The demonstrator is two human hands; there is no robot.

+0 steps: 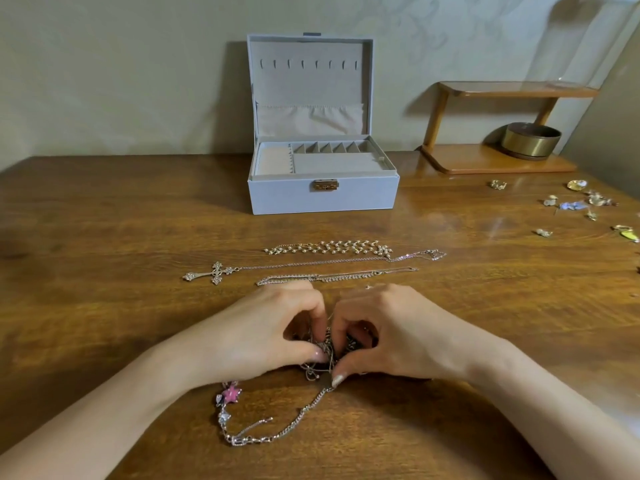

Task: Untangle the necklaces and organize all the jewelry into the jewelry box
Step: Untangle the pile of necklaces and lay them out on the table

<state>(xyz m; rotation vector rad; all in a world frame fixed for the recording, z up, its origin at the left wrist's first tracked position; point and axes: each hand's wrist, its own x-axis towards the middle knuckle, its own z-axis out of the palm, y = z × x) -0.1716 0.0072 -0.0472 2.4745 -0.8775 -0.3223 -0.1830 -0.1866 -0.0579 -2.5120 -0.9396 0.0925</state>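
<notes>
Warm brown wooden table (104,220) set against a pale patterned wall, seen from above by the person working at it. At the far edge stands a grey jewelry box (322,199), its lid upright against the wall and its beige compartments holding nothing visible. Near the front, the left hand (263,327) and right hand (398,330) meet fingertip to fingertip, both curled and pinching a knot of tangled necklaces (323,355) that rests on the wood. A link chain (294,420) trails from the knot toward the viewer, looping round to a pink star charm (231,394). Between hands and box, three necklaces lie stretched out side by side: a beaded collar (329,247), a cross pendant necklace (216,273), and a fine fringed chain (336,276) just beyond the fingers. Small loose jewelry pieces (575,204) are scattered at the right, near a wooden shelf (498,161) holding a round brass tin (530,140).
</notes>
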